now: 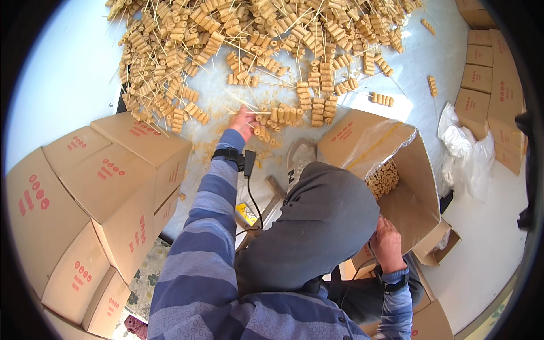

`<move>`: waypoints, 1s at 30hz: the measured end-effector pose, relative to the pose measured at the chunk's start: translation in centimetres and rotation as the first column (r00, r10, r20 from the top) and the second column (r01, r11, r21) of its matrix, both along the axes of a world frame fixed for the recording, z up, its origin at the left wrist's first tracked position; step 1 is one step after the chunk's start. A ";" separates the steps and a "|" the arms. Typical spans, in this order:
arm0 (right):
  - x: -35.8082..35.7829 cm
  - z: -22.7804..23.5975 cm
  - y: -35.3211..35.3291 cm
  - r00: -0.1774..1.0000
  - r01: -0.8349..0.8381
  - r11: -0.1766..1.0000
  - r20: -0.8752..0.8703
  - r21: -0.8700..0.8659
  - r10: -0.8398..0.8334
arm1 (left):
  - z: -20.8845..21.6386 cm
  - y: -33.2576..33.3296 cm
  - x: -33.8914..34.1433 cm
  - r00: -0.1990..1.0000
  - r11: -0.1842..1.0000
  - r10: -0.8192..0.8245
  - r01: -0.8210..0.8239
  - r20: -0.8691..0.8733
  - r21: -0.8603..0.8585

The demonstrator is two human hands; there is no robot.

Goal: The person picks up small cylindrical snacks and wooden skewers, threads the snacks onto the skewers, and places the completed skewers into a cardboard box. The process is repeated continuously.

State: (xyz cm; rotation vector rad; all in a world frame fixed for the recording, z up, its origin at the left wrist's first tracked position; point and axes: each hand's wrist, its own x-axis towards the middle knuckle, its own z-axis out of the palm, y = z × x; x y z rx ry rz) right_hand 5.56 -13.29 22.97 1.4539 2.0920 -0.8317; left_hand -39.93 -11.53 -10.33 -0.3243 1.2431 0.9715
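Observation:
My left hand (243, 123) reaches forward to the near edge of a big heap of skewers (226, 34), tan ribbed rolls threaded on thin pale sticks. Its fingers close around the stick ends of a few skewers (286, 114), whose rolls point right, away from the hand. My right hand (387, 245) is beside my bent knee, fingers curled; whatever may be in them is hidden. Just beyond it, an open cardboard box (416, 195) lies tilted with its mouth toward me. Packed skewers (383, 180) stand inside, round ends showing.
Closed cardboard boxes (107, 164) are stacked at the left, and more boxes (476, 79) line the far right. White plastic bags (464, 150) lie beside these. A small yellow packet (246, 214) is near my left forearm. Loose skewers (432, 86) and crumbs dot the pale sheet.

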 end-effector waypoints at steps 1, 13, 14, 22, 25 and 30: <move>0.1 0.0 0.0 1.000 0.003 1.000 0.011 -0.005 -0.003 | -0.1 -1.0 -0.4 0.999 0.995 0.046 -0.048 -0.022 -0.091; 0.6 -0.2 -0.4 0.999 0.022 1.000 -0.023 0.016 -0.022 | 9.3 -2.7 -6.0 0.153 0.469 -0.854 0.639 -0.497 -0.610; 0.6 -0.2 -0.5 0.999 0.025 1.000 -0.027 0.015 -0.024 | 10.2 -3.0 -5.4 -0.158 0.441 -0.771 0.566 -0.617 -0.696; 0.6 -0.3 -0.1 0.999 0.030 0.999 -0.037 0.018 -0.029 | 9.2 1.4 -2.8 -0.586 0.111 -0.322 0.757 -0.744 -0.644; 0.5 -0.2 -0.1 0.997 0.039 0.999 -0.070 0.030 -0.037 | 5.9 3.1 -1.3 -0.525 0.075 -0.362 0.807 -0.770 -0.585; 0.8 -0.2 -0.2 0.997 0.066 0.998 -0.041 0.021 -0.065 | 3.4 5.4 -2.0 -0.571 -0.012 -0.270 0.807 -0.775 -0.591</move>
